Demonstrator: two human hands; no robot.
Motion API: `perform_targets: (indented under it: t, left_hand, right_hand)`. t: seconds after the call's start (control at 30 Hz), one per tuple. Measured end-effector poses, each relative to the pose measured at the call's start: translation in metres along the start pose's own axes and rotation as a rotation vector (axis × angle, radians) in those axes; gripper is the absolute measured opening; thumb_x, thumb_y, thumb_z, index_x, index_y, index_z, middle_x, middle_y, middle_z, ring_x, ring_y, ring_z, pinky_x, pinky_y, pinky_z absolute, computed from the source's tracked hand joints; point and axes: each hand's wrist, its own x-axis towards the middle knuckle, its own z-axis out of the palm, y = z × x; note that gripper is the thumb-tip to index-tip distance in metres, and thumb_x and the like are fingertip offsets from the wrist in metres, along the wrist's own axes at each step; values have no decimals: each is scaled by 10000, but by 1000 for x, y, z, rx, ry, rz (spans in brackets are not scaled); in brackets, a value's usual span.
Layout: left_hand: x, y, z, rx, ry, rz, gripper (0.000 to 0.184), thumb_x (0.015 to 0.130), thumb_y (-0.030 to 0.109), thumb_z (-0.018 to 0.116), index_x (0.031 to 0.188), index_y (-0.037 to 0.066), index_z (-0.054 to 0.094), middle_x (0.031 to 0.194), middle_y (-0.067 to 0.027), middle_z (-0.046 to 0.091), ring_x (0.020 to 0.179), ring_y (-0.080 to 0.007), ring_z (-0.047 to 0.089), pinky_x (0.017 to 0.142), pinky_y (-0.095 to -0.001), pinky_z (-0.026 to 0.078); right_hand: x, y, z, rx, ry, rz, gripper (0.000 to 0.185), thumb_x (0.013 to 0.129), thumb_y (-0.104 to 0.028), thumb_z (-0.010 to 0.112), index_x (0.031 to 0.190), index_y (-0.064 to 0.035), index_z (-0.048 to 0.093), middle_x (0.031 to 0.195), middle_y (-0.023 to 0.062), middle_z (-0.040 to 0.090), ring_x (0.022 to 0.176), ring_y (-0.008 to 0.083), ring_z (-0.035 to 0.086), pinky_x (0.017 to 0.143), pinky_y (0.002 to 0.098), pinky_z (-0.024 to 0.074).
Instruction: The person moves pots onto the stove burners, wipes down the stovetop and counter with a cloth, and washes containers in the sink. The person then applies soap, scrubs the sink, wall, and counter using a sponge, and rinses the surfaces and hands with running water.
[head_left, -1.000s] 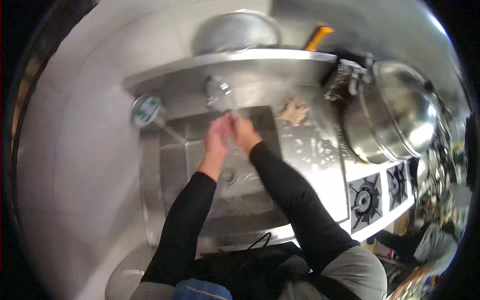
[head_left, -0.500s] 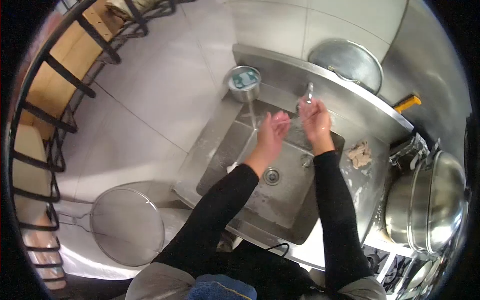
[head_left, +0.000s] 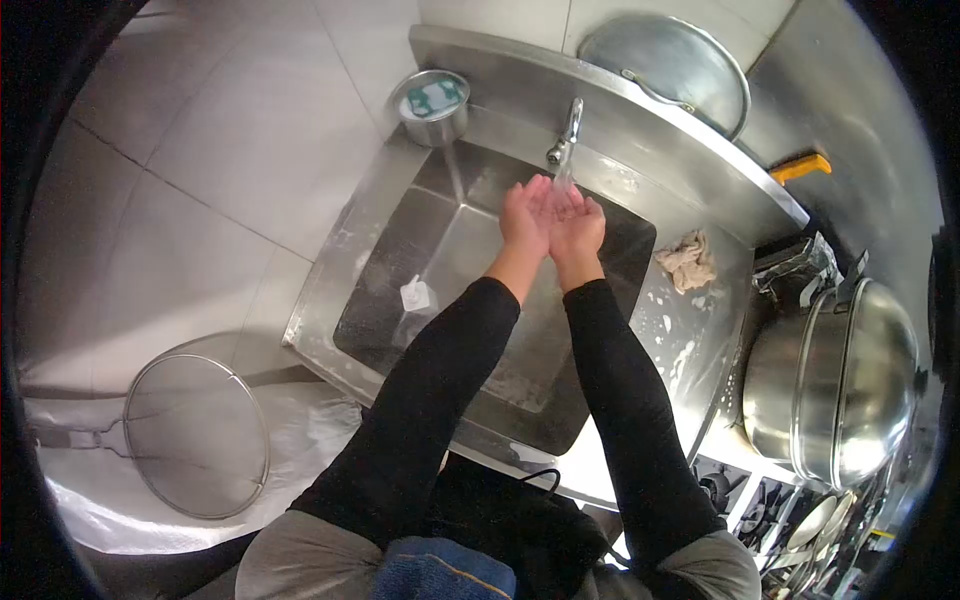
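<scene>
My left hand (head_left: 526, 216) and my right hand (head_left: 577, 226) are cupped side by side, palms up, touching along their inner edges. Water runs from the faucet (head_left: 566, 140) onto my fingers. Both hands are open and hold no solid object; some water may be pooled in the palms. Below them lies the steel sink (head_left: 400, 270), with a small white piece (head_left: 414, 293) on its left side. A crumpled beige cloth (head_left: 688, 262) rests on the ledge to the right of my right hand.
A metal pot with a green-and-white packet (head_left: 434, 98) stands at the sink's back left corner. A round lid (head_left: 670, 75) leans on the wall near a yellow handle (head_left: 801, 168). Steel pots (head_left: 800, 390) stand right; a round strainer (head_left: 197, 437) lies left on white plastic.
My hands were apart, the right one at the faucet; now they are together in a cup under the running water. The view has shifted, and the black rack at left is gone from sight.
</scene>
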Motion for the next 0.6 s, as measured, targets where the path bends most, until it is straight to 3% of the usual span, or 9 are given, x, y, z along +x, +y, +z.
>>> perform_targets:
  t: [0.07,0.13,0.23,0.27,0.33,0.4,0.5,0.53,0.6]
  left_hand:
    - [5,-4,-7,-21,10,2,504,1003,370,417,1281,-20,575,1238,-154,618,1189,-308,563,1055,-438,437]
    - [3,-8,-12,-52,40,-80,477,991,362,426,1239,0,614,1168,-136,656,1129,-305,593,1009,-438,462]
    - [-6,-4,-16,98,32,60,466,1000,372,430,1194,-10,613,1211,-127,636,1133,-257,586,1025,-406,444]
    - [-3,26,-10,109,14,117,466,1000,372,430,1194,-10,613,1211,-127,636,1133,-257,586,1025,-406,444]
    - [-28,97,30,243,-140,315,390,995,337,425,1096,15,620,1111,-117,661,1030,-252,621,936,-412,490]
    - [-37,223,107,200,-363,391,246,961,268,466,1050,91,613,987,-53,642,977,-213,609,854,-407,508]
    - [22,410,126,942,-108,1074,295,958,295,546,1165,91,598,1173,-45,610,1099,-216,550,983,-418,422]
    - [3,417,117,1122,48,997,335,963,324,548,1204,95,586,1214,-41,601,1125,-210,542,1001,-427,405]
    - [-81,387,107,1280,373,596,421,971,401,531,1272,108,565,1284,-36,590,1198,-206,518,1022,-453,379]
  right_hand:
    - [8,0,-9,-14,-36,0,461,998,-304,348,1190,73,530,1166,243,604,1104,396,569,979,493,464]
    - [2,0,-12,38,-77,52,405,1007,-249,321,1137,58,550,1203,229,598,1114,372,560,1051,495,405]
    - [0,5,-14,9,-280,235,388,993,-231,311,1116,46,552,1147,216,602,1087,400,562,1012,544,422]
    - [15,25,0,-31,-77,214,386,992,-240,302,1124,15,561,1130,215,595,1105,431,567,997,568,436]
    - [33,80,48,212,-860,545,324,999,-228,350,1114,-19,569,1047,191,604,1062,393,599,966,535,477]
    - [-39,104,186,8,-830,459,276,979,-257,510,1138,-42,579,1039,113,658,1059,272,628,898,363,520]
    - [-57,144,277,-146,-733,262,349,974,-280,526,1218,-32,565,1201,125,643,1133,284,611,928,369,504]
    - [-43,141,267,-903,-975,-241,378,978,-274,522,1261,-25,543,1253,134,615,1144,287,600,941,389,493]
    - [35,153,198,-1476,-1236,-883,427,986,-270,513,1331,-18,501,1319,145,571,1186,294,565,964,420,472]
